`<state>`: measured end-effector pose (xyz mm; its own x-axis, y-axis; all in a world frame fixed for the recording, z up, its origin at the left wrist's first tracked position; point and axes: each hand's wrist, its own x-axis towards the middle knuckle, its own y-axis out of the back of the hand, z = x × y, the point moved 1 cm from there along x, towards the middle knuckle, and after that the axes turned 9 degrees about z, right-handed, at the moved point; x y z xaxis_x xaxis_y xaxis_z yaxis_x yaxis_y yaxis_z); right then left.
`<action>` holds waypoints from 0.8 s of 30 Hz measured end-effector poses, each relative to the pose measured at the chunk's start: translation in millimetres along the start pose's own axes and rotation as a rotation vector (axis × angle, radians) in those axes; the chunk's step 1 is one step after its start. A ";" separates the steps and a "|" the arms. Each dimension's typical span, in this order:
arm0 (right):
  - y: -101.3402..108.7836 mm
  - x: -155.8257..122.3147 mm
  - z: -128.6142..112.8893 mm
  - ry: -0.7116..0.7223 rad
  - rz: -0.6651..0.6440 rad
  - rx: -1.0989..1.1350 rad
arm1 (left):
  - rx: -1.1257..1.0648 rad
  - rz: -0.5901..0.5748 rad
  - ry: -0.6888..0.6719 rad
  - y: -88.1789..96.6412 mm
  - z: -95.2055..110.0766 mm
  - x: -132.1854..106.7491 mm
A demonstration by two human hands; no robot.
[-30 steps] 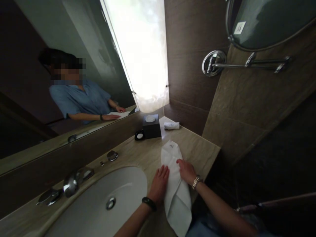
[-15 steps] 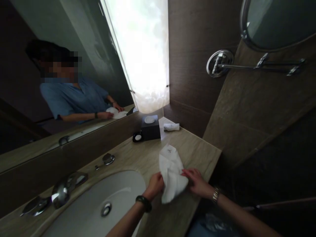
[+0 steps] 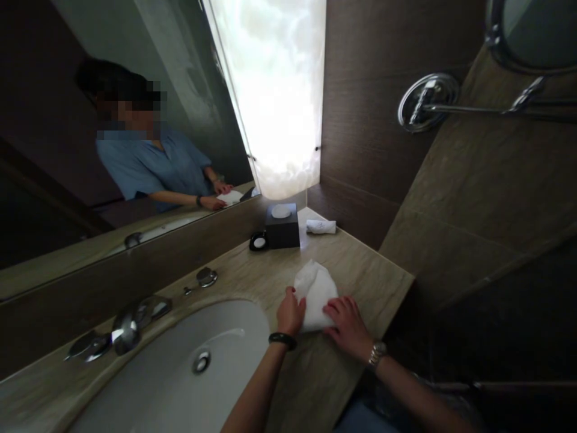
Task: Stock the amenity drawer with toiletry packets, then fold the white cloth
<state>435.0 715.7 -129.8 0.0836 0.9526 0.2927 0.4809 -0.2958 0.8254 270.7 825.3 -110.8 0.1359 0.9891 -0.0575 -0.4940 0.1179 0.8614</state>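
A white hand towel [image 3: 314, 290] lies folded into a short bundle on the beige stone counter [image 3: 360, 264], just right of the sink. My left hand [image 3: 290, 311] grips its left edge, a dark band on that wrist. My right hand [image 3: 346, 324] presses flat on the towel's near right corner, a metal watch on the wrist. Both hands touch the towel.
A white oval sink [image 3: 180, 373] with chrome taps [image 3: 126, 331] lies to the left. A dark tissue box [image 3: 282, 225], a small round black item [image 3: 258, 242] and a rolled white cloth [image 3: 321, 226] stand at the back. The mirror [image 3: 112, 144] reflects a person in blue.
The long towel hanging over the counter edge was lifted and folded back onto itself. It is now a short bundle lying fully on the counter under both hands.
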 end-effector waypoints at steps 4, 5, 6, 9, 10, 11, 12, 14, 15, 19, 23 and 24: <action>-1.7 -0.3 4.4 0.056 -0.122 0.031 | 0.005 0.011 -0.229 17.0 -1.9 -34.3; -2.4 2.3 5.9 0.062 -0.126 0.042 | 0.011 -0.032 -0.292 19.2 -4.5 -42.8; -3.3 6.6 7.2 0.061 -0.141 0.047 | 0.016 -0.078 -0.329 20.5 -7.6 -48.8; -6.7 31.8 10.7 -0.009 -0.212 0.012 | -0.005 -0.160 -0.276 19.0 -16.4 -44.7; -7.5 43.1 11.7 -0.047 -0.234 -0.011 | -0.021 -0.176 -0.239 17.3 -17.9 -36.7; -7.7 54.4 12.5 -0.082 -0.250 -0.034 | -0.033 -0.191 -0.200 15.3 -18.5 -26.8; -7.1 64.1 12.7 -0.109 -0.257 -0.053 | -0.038 -0.200 -0.161 13.2 -18.1 -16.3; -3.5 73.6 10.7 -0.125 -0.246 -0.081 | -0.025 -0.202 -0.093 9.9 -15.5 1.9; -1.1 72.0 8.3 -0.122 -0.228 -0.092 | -0.013 -0.199 -0.065 8.9 -13.8 8.1; 0.1 43.0 -3.9 0.012 -0.124 -0.083 | 0.028 -0.179 -0.032 9.2 -9.7 10.6; -14.6 59.8 0.3 0.026 -0.206 -0.134 | 0.067 -0.085 -0.115 11.0 -7.0 1.5; -17.5 74.0 3.0 0.016 -0.234 -0.153 | 0.076 -0.045 -0.150 10.3 -5.4 1.9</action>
<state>435.4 791.6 -124.0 -0.0287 0.9953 0.0923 0.3476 -0.0766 0.9345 261.2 828.9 -104.8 0.2857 0.9580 -0.0261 -0.4186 0.1493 0.8958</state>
